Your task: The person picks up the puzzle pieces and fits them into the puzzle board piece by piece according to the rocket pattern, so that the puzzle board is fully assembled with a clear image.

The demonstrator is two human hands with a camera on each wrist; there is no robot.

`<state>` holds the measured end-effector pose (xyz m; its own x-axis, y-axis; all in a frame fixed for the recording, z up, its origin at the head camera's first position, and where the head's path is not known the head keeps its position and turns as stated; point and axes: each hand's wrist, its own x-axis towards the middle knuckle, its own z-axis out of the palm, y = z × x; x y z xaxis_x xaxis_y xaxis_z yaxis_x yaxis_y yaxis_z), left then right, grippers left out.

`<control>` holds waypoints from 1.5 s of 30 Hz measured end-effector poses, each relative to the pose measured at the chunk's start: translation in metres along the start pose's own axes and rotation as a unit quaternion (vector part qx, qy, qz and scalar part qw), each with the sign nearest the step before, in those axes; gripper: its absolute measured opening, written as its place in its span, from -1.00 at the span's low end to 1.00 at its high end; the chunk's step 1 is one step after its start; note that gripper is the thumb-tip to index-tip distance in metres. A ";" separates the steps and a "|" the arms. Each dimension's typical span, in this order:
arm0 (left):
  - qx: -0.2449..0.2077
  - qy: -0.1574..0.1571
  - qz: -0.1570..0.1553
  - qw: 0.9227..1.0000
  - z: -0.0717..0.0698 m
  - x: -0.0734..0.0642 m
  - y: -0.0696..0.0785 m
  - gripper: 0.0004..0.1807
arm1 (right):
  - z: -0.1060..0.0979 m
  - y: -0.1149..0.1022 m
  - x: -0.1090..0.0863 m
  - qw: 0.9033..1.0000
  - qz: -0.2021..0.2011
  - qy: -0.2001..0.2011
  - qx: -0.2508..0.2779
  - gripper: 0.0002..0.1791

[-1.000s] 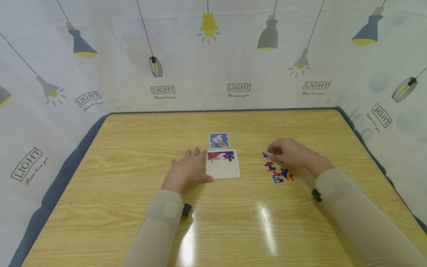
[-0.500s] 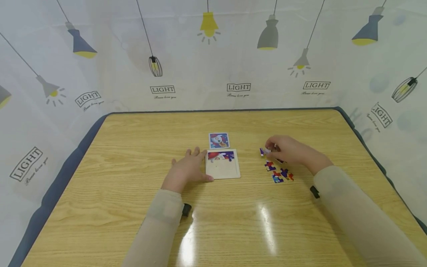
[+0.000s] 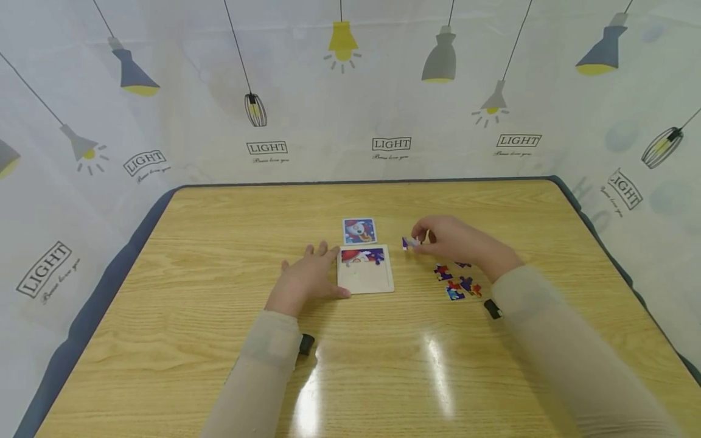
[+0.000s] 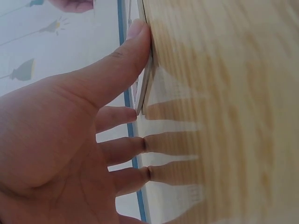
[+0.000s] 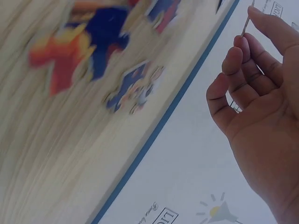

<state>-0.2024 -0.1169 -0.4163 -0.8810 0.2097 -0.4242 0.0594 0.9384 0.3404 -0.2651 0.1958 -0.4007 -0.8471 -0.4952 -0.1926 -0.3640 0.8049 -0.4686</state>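
My left hand point(image 3: 310, 274) lies with spread, mostly straight fingers at the left side of a white puzzle tray point(image 3: 366, 280). In the left wrist view, its thumb point(image 4: 122, 63) rests against the tray's edge and the other fingertips touch the tabletop. Red, white and purple puzzle pieces fill a strip along the tray's top. Right of the tray, my right hand point(image 3: 451, 240) pinches a purple and pale puzzle piece point(image 3: 406, 243) between thumb and fingers, above the table. The right wrist view shows that piece point(image 5: 248, 22) edge-on, as a thin line.
Several loose puzzle pieces point(image 3: 454, 291) lie on the table right of the tray, below the right hand. A square picture card point(image 3: 359, 231) with a white animal sits just behind the tray. The wooden table point(image 3: 246, 225) meets a lamp-printed curtain point(image 3: 306, 121) at its far edge.
My right hand has lifted the puzzle piece from the loose pieces and carried it left toward the tray. The left hand and the tray have stayed put.
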 end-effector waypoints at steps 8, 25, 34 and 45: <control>0.004 0.000 0.000 1.000 0.002 0.003 -0.002 0.20 | 0.013 -0.027 0.017 0.999 -0.031 -0.003 0.020 -0.71; 0.017 -0.001 0.004 1.000 0.000 0.004 -0.003 0.20 | 0.044 -0.075 0.049 0.995 -0.082 -0.037 0.040 -0.74; 0.021 -0.001 0.008 1.000 -0.001 0.002 -0.002 0.21 | 0.054 -0.082 0.054 0.995 -0.074 -0.043 0.056 -0.76; 0.016 -0.011 0.004 1.000 -0.002 0.003 -0.002 0.22 | 0.060 -0.086 0.056 0.995 -0.056 -0.055 0.063 -0.73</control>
<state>-0.2061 -0.1183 -0.4170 -0.8704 0.2220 -0.4395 0.0816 0.9453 0.3160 -0.2586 0.0792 -0.4226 -0.7534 -0.6187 -0.2229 -0.3970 0.6981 -0.5959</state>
